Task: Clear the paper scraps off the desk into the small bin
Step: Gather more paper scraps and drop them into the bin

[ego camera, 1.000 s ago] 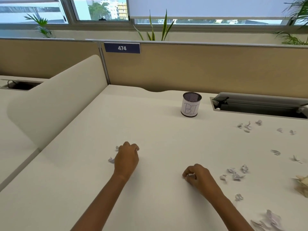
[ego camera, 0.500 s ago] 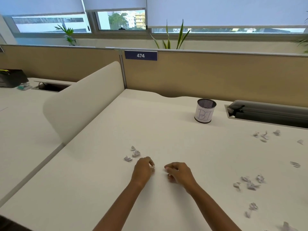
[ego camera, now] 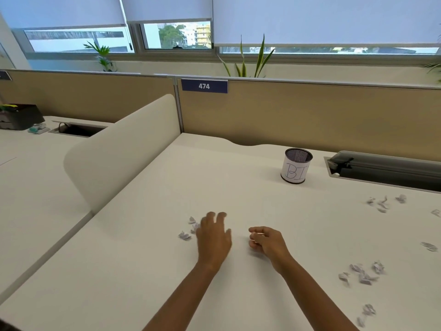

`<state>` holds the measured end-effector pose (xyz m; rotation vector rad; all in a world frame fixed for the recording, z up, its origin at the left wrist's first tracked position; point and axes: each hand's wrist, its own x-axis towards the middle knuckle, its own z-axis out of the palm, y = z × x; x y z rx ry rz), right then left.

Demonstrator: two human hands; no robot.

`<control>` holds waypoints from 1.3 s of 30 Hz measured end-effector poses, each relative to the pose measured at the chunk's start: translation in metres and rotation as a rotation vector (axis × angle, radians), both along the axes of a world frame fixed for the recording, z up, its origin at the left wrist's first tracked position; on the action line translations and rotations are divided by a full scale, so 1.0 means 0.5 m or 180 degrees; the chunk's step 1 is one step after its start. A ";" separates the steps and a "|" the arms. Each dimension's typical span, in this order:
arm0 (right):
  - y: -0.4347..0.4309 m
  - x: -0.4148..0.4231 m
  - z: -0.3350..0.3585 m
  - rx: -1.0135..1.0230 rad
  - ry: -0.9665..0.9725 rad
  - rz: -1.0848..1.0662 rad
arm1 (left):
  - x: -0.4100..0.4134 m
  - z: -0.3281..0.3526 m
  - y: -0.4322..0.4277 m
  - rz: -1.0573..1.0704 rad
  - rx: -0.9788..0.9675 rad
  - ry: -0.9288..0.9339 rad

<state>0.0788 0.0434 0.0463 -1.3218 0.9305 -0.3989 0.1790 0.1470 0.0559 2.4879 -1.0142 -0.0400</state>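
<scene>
On the white tabletop (ego camera: 148,259), the left hand (ego camera: 213,237) hovers spread and empty just beside three crumpled white paper scraps (ego camera: 185,235) — better raked together, then pinched. The right hand (ego camera: 267,240) is curled; whether round a scrap cannot be told. The small black mesh bin (ego camera: 297,167) stands well apart.

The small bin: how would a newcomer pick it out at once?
Find the tan partition with the blue 474 sign, then look down and right to the far edge of the white desk. The small bin stands upright there, left of the grey cable slot. It is the only dark mesh cup, wrapped in white paper lettered BI.
</scene>
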 end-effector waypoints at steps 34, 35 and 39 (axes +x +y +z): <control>-0.118 -0.020 0.011 0.0062 0.0071 -0.0446 | 0.079 -0.038 -0.136 -0.0374 -0.0439 0.0274; -0.133 -0.018 0.019 0.0125 -0.0033 -0.0560 | 0.077 -0.030 -0.149 -0.0373 -0.0521 0.0309; -0.204 -0.006 0.066 0.0658 -0.0601 -0.1155 | 0.068 0.001 -0.213 -0.0252 -0.1082 0.0844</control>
